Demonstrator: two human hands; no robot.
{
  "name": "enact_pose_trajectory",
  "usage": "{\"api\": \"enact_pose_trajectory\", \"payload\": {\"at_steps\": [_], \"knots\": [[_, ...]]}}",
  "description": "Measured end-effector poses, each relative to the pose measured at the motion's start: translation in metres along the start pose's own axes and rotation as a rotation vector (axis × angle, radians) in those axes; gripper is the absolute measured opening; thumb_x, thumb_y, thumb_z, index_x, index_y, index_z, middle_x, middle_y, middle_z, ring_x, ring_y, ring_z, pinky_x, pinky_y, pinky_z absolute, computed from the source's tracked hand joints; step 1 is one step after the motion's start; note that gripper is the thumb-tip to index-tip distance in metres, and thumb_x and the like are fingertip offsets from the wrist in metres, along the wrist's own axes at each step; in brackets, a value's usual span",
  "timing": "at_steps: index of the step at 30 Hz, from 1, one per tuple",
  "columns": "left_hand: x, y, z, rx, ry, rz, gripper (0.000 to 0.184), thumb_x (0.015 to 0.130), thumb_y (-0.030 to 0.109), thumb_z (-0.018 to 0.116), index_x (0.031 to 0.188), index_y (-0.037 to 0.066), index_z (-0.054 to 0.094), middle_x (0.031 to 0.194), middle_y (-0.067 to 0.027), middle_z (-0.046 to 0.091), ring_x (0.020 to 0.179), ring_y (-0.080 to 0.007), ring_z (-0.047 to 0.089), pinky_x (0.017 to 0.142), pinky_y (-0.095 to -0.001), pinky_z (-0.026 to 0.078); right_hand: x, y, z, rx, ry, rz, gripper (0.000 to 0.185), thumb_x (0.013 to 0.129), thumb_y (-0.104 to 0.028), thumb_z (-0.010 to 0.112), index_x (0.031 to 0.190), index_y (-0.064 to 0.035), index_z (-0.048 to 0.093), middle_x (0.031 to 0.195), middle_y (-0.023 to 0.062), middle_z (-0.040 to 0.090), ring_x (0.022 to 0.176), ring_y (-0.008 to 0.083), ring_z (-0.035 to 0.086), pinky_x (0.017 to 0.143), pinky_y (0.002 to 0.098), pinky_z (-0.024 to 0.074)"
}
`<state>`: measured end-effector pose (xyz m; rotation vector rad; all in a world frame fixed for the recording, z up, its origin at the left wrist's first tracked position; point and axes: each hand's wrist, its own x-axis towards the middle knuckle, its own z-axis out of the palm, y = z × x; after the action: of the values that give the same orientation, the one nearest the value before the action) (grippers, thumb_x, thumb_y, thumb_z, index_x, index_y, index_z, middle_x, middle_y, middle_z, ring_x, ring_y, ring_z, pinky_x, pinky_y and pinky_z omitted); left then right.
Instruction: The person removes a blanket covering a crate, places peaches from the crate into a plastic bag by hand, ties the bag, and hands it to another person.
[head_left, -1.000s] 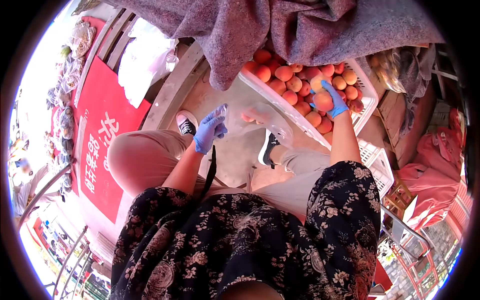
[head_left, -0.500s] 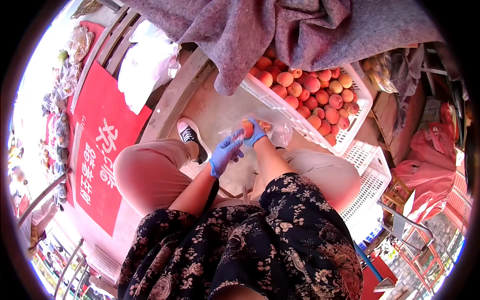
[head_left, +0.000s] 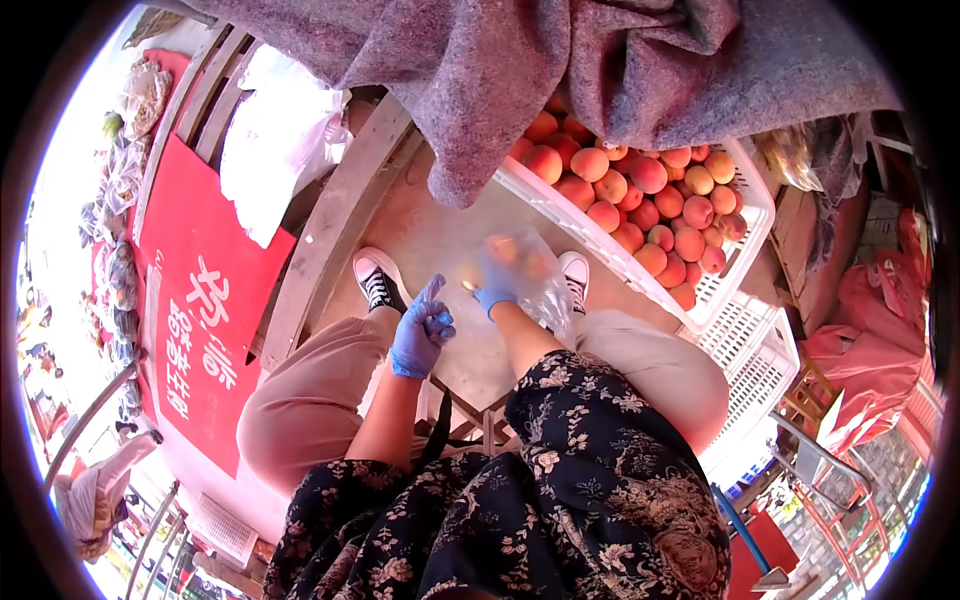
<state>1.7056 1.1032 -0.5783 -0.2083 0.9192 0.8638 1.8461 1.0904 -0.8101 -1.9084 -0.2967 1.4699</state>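
Clear plastic bag point(head_left: 548, 288) with blurred peaches point(head_left: 502, 246) inside, over the floor between the wearer's two shoes. Right hand point(head_left: 494, 290), blue-gloved, at the bag's near left part, fingertips smeared behind film; cannot tell whether they close on fruit. Left hand point(head_left: 420, 334), also gloved, just left of the bag: index finger extended toward the far side, other fingers curled in; cannot tell if film is pinched there. White crate point(head_left: 757, 215) far right, heaped with loose peaches, its far edge under a grey blanket point(head_left: 640, 75). Second white crate point(head_left: 752, 352) nearer, on the right. Red sign point(head_left: 205, 300) at left, beside a wooden frame point(head_left: 340, 235).
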Motion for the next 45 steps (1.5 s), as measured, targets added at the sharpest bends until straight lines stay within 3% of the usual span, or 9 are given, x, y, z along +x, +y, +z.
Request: {"api": "enact_pose_trajectory", "payload": {"at_steps": [3, 5, 8, 12, 13, 16, 24, 37, 45], "knots": [[-0.003, -0.005, 0.003, 0.016, 0.063, -0.014, 0.053, 0.075, 0.005, 0.046, 0.127, 0.010, 0.036, 0.058, 0.0054, 0.030, 0.045, -0.0050, 0.027, 0.043, -0.0194, 0.026, -0.018, -0.044, -0.014, -0.044, -0.301, 0.100, 0.029, 0.078, -0.026, 0.056, 0.101, -0.0079, 0.056, 0.086, 0.0081, 0.058, 0.077, 0.0218, 0.057, 0.072, 0.0292, 0.0467], [0.002, -0.001, 0.003, 0.021, 0.021, -0.031, 0.051, 0.075, 0.006, 0.046, 0.126, 0.012, 0.038, 0.058, 0.0054, 0.031, 0.045, -0.0052, 0.029, 0.043, -0.0189, 0.027, -0.020, -0.070, -0.023, -1.144, -0.471, -0.530, 0.028, 0.078, -0.029, 0.057, 0.099, -0.0095, 0.058, 0.083, 0.0045, 0.058, 0.070, 0.0165, 0.057, 0.065, 0.0268, 0.0480], [0.010, 0.000, 0.008, -0.023, 0.043, -0.019, 0.049, 0.076, 0.008, 0.046, 0.124, 0.013, 0.039, 0.058, 0.0055, 0.033, 0.046, -0.0053, 0.031, 0.043, -0.0184, 0.028, -0.089, -0.215, -0.036, -0.978, -0.799, -0.031, 0.027, 0.080, -0.031, 0.058, 0.093, -0.0079, 0.062, 0.081, 0.0020, 0.059, 0.065, 0.0104, 0.057, 0.059, 0.0238, 0.0482], [0.018, -0.006, 0.009, -0.011, 0.021, -0.002, 0.044, 0.077, 0.011, 0.047, 0.121, 0.014, 0.041, 0.063, 0.0052, 0.038, 0.049, -0.0053, 0.035, 0.043, -0.0184, 0.029, -0.115, -0.312, -0.085, -0.160, -0.265, -0.402, 0.020, 0.083, -0.022, 0.057, 0.084, -0.0022, 0.061, 0.072, 0.0027, 0.059, 0.062, 0.0107, 0.055, 0.056, 0.0257, 0.0456], [0.015, -0.008, 0.011, -0.013, 0.017, -0.003, 0.044, 0.077, 0.011, 0.047, 0.120, 0.015, 0.042, 0.062, 0.0051, 0.038, 0.049, -0.0053, 0.035, 0.043, -0.0185, 0.030, -0.100, -0.319, -0.098, -0.324, 0.011, -0.681, 0.020, 0.083, -0.022, 0.056, 0.088, -0.0029, 0.060, 0.075, 0.0057, 0.061, 0.065, 0.0167, 0.057, 0.060, 0.0290, 0.0456], [0.011, -0.009, 0.022, 0.007, 0.039, 0.013, 0.042, 0.078, 0.011, 0.047, 0.119, 0.015, 0.043, 0.061, 0.0049, 0.037, 0.048, -0.0055, 0.035, 0.043, -0.0186, 0.030, -0.042, -0.314, -0.122, -0.938, 0.491, -0.553, 0.060, 0.072, -0.056, 0.055, 0.109, -0.0088, 0.054, 0.103, 0.0144, 0.059, 0.098, 0.0301, 0.054, 0.081, 0.0373, 0.0447], [0.010, -0.002, 0.021, 0.110, 0.010, -0.041, 0.042, 0.078, 0.011, 0.046, 0.120, 0.014, 0.045, 0.060, 0.0043, 0.038, 0.047, -0.0054, 0.034, 0.042, -0.0180, 0.029, 0.000, -0.319, -0.085, -0.969, 0.340, 0.076, 0.098, 0.056, -0.073, 0.053, 0.130, -0.0098, 0.036, 0.130, 0.0160, 0.040, 0.121, 0.0303, 0.036, 0.098, 0.0339, 0.0308], [0.006, -0.007, 0.021, 0.135, 0.039, -0.048, 0.047, 0.075, 0.007, 0.044, 0.122, 0.012, 0.044, 0.056, 0.0031, 0.037, 0.046, -0.0059, 0.033, 0.043, -0.0189, 0.031, -0.004, -0.293, -0.111, -1.063, 0.303, -0.350, 0.085, 0.061, -0.065, 0.057, 0.127, -0.0144, 0.039, 0.125, 0.0300, 0.034, 0.115, 0.0406, 0.036, 0.096, 0.0393, 0.0320], [0.007, 0.005, 0.004, 0.107, 0.088, 0.030, 0.045, 0.076, 0.007, 0.043, 0.121, 0.010, 0.046, 0.063, 0.0032, 0.041, 0.052, -0.0063, 0.044, 0.046, -0.0201, 0.036, 0.003, -0.299, -0.096, -1.234, 0.328, -0.293, 0.085, 0.059, -0.067, 0.057, 0.126, -0.0177, 0.040, 0.122, 0.0157, 0.046, 0.113, 0.0343, 0.038, 0.091, 0.0380, 0.0374]]}}
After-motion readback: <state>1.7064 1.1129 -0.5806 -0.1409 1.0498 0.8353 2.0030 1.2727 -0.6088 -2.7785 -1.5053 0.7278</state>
